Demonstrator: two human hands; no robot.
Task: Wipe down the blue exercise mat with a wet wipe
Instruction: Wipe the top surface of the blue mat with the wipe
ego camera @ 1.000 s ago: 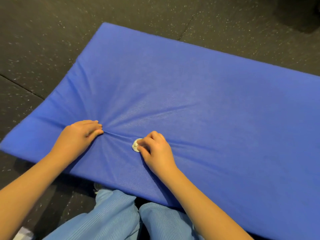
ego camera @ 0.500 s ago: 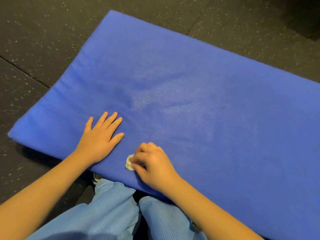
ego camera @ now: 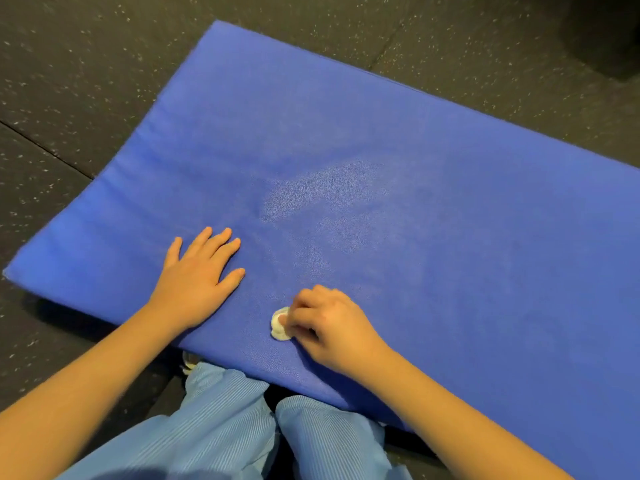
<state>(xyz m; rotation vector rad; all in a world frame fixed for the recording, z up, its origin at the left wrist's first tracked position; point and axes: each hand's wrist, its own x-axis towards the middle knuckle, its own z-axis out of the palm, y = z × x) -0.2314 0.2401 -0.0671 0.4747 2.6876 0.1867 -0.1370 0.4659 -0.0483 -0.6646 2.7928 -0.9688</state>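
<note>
Right hand: grip clenched on the wet wipe, a small white wad pinched under curled fingertips and pressed to the blue exercise mat.

Left hand: grip released, palm and straight fingers flat on the mat, just left of the wipe.

Mat lies flat on the dark speckled floor. Its long axis runs from left of the grips off to the right; the short end is left of the left hand.

A paler patch ahead of the grips is probably damp.

Handling, judged: the mat is soft, padded and light, with a pebbled skin likely to drag and bunch under the wipe. Brace it flat-handed near the stroke. The wipe is limp and slight; hold it wadded.
</note>
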